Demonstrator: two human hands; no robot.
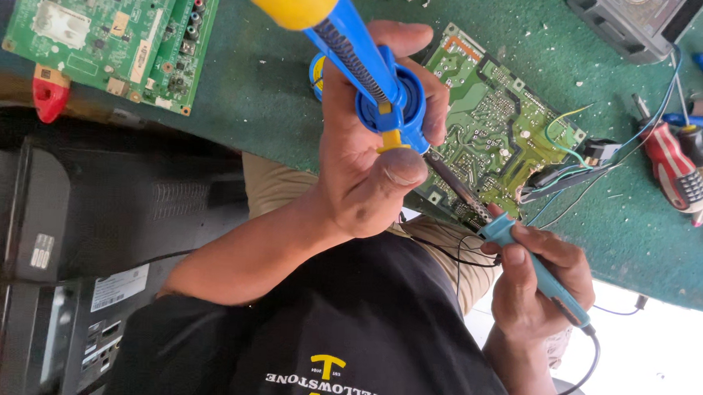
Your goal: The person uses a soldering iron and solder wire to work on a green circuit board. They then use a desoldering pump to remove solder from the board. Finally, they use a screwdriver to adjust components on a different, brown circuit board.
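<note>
Your view here is turned upside down, so the bench edge runs along the lower right. One of your hands (370, 154), in the middle of the frame, is closed around a blue and yellow desoldering pump (351, 49), thumb pressed near its yellow button, and the pump's dark tip comes down at the edge of the green circuit board (491, 133). Your other hand (539, 283), lower right, grips a teal soldering iron (536, 267) like a pen; its tip meets the board's near edge just beside the pump's tip. I cannot tell which hand is your left and which your right from this flipped view.

The board lies tilted on the green mat (276, 97), with thin coloured wires (586, 166) running off its right side. A second green board (112, 29) sits well apart at top left. A red-handled screwdriver (678, 170) lies at the right, near other tools.
</note>
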